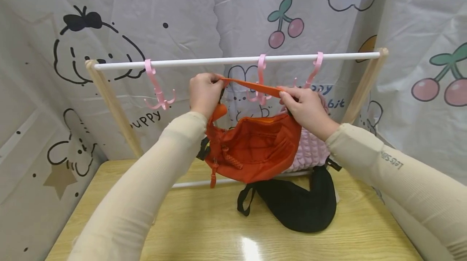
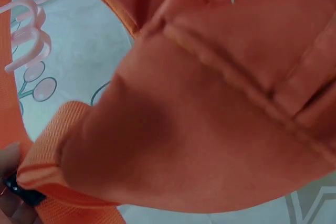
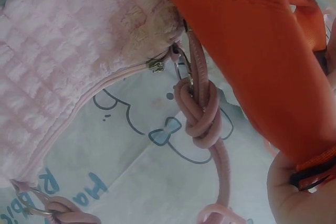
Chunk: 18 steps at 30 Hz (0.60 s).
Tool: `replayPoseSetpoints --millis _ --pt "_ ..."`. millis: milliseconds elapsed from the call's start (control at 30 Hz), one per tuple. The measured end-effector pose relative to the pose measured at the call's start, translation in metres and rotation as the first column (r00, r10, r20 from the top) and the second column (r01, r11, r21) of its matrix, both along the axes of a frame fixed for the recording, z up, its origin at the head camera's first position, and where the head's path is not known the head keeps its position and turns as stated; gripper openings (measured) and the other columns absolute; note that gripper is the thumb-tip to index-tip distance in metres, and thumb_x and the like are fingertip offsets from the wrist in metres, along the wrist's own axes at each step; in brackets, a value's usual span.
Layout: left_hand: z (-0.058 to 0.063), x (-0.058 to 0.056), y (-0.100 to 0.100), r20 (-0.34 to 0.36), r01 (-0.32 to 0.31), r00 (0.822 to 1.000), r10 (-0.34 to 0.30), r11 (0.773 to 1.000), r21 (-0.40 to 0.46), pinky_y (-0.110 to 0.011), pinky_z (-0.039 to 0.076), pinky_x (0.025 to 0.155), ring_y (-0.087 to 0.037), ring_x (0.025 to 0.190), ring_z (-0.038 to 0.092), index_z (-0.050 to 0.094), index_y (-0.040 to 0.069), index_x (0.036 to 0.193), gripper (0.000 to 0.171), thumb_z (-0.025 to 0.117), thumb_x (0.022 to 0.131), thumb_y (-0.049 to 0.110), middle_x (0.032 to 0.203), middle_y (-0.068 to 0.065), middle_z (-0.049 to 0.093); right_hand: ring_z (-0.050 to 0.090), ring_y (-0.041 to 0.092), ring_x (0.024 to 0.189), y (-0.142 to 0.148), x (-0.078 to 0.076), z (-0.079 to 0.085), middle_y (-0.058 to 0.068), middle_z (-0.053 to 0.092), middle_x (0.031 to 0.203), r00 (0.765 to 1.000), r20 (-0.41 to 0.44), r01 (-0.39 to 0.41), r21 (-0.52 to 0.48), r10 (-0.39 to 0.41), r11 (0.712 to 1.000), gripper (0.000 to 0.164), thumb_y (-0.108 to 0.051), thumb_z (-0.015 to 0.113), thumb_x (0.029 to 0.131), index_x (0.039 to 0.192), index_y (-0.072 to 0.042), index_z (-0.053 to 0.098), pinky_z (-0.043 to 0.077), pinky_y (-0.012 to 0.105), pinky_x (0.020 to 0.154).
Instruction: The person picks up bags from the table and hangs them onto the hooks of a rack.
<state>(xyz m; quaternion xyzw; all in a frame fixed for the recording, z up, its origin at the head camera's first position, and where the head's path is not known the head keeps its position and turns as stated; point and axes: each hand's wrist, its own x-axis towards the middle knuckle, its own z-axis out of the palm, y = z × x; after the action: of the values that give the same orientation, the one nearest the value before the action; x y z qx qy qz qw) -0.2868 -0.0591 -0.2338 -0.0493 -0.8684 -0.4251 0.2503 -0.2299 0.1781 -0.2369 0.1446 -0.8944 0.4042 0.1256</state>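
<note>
An orange waist bag (image 1: 255,151) hangs in the air between both hands, its orange strap (image 1: 268,89) stretched above it. My left hand (image 1: 205,94) grips the strap's left end; in the left wrist view its fingers (image 2: 9,161) lie by a black buckle (image 2: 23,191). With thumb and fingers, my right hand (image 1: 309,109) pinches the strap's right end, near the bag's top corner. The middle pink hook (image 1: 261,70) is just behind the strap, partly covered by it. Behind the right hand is a pink quilted bag (image 1: 310,151), whose knotted handle (image 3: 202,114) shows in the right wrist view.
A white rail (image 1: 204,62) on wooden posts (image 1: 114,107) carries the pink hooks, including a left one (image 1: 157,86) and a right one (image 1: 316,68). Below, a black curved bag (image 1: 299,204) lies on the wooden table (image 1: 204,228). A printed curtain (image 1: 175,18) hangs behind.
</note>
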Motion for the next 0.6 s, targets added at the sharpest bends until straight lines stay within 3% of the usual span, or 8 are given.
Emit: replayPoseSetpoints --millis 200,333,467,600 --pt "0.000 -0.003 0.003 0.088 -0.009 0.996 0.010 1.000 -0.017 -0.035 0.054 0.079 -0.027 0.092 0.068 0.080 0.004 0.101 0.017 0.066 0.092 0.008 0.098 -0.012 0.077 0.050 0.020 0.074 0.002 -0.002 -0.004 0.022 0.069 0.100 0.999 0.028 0.016 0.014 -0.017 1.000 0.035 -0.019 0.050 0.106 0.132 0.000 0.064 0.039 0.024 0.059" --pt "-0.005 -0.002 0.002 0.134 -0.012 0.991 0.016 0.999 -0.031 -0.031 0.051 0.069 -0.027 0.087 0.067 0.080 0.003 0.100 0.017 0.065 0.093 0.009 0.097 -0.012 0.077 0.045 0.018 0.067 0.003 -0.003 -0.008 0.022 0.065 0.094 0.999 0.054 -0.002 0.010 0.001 1.000 0.035 -0.018 0.049 0.106 0.131 0.001 0.065 0.036 0.025 0.057" --pt "-0.009 0.001 0.001 0.156 -0.004 0.988 0.012 0.999 -0.052 -0.025 0.045 0.062 -0.025 0.082 0.065 0.080 0.002 0.100 0.017 0.066 0.094 0.010 0.096 -0.012 0.077 0.044 0.016 0.066 0.003 -0.004 -0.011 0.022 0.065 0.093 0.998 0.065 -0.017 0.001 0.017 1.000 0.034 -0.018 0.049 0.106 0.129 0.001 0.066 0.036 0.024 0.056" --pt "-0.015 0.002 -0.001 0.161 0.014 0.987 -0.008 0.999 -0.039 -0.029 0.048 0.069 -0.026 0.086 0.065 0.079 0.002 0.100 0.017 0.065 0.094 0.009 0.098 -0.013 0.077 0.046 0.013 0.068 0.003 -0.004 -0.015 0.020 0.066 0.095 0.993 0.104 -0.050 -0.053 0.055 0.997 0.037 -0.021 0.050 0.106 0.134 0.000 0.063 0.038 0.024 0.058"
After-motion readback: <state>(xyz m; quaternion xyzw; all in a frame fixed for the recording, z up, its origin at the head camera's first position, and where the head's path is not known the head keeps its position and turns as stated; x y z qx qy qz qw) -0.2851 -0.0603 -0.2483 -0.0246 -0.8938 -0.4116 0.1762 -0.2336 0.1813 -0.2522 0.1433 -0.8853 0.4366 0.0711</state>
